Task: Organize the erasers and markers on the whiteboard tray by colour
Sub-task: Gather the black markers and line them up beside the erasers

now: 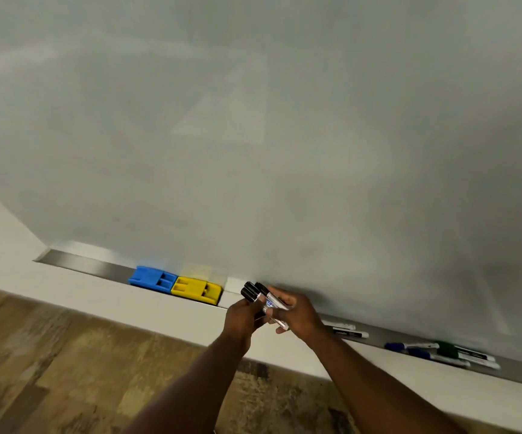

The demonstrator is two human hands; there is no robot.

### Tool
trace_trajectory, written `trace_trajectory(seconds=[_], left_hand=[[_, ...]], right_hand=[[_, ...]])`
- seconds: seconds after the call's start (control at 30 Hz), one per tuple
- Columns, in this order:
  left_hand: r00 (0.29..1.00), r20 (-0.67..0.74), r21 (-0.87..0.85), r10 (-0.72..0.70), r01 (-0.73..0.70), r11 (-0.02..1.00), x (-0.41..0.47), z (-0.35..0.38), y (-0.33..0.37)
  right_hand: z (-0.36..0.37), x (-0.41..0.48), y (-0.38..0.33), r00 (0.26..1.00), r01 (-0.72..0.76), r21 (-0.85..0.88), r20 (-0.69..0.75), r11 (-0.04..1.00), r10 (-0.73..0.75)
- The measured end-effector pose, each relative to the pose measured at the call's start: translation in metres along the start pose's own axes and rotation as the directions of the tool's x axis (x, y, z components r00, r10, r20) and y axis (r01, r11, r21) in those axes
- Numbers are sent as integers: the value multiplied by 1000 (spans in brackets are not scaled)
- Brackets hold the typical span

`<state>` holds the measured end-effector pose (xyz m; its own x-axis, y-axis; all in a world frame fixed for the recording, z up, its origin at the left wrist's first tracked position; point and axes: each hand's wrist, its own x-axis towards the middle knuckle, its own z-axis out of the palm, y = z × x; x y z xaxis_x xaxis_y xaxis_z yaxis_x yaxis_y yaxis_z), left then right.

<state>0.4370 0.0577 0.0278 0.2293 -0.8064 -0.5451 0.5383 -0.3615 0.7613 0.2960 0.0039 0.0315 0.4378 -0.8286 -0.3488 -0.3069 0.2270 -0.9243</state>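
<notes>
A blue eraser (151, 279) and a yellow eraser (195, 289) lie side by side, touching, on the metal whiteboard tray (90, 266). Just right of them, above the tray, both hands hold a bundle of black-capped markers (255, 292). My left hand (241, 319) grips the bundle from below. My right hand (298, 314) holds the white barrels from the right. Further right on the tray lie two black markers (349, 331), two blue markers (410, 348) and a green marker (450, 349).
The big whiteboard (253, 136) fills the upper view. Below the tray runs a white wall ledge (128, 303), then a wooden floor (65, 371). The tray's left end (43, 256) is bare metal.
</notes>
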Motion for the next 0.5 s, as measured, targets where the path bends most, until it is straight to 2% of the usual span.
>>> trace_trajectory(seconds=[0.13, 0.27, 0.3, 0.37, 0.5], left_hand=[[1000, -24, 21, -17, 18, 1000, 6, -7, -3], [988, -123, 225, 90, -60, 973, 15, -15, 3], [981, -144, 326, 131, -78, 942, 19, -19, 5], [983, -97, 495, 156, -88, 865, 26, -26, 10], [992, -17, 692, 128, -81, 717, 41, -38, 14]], right_hand=[[4, 1, 0, 999, -34, -64, -9, 997, 33], [9, 5, 7, 998, -34, -178, -60, 983, 24], [11, 7, 10, 997, -37, -206, -71, 978, 22], [14, 11, 17, 996, -31, -271, -90, 962, 7], [21, 24, 26, 996, 13, -425, -79, 905, -51]])
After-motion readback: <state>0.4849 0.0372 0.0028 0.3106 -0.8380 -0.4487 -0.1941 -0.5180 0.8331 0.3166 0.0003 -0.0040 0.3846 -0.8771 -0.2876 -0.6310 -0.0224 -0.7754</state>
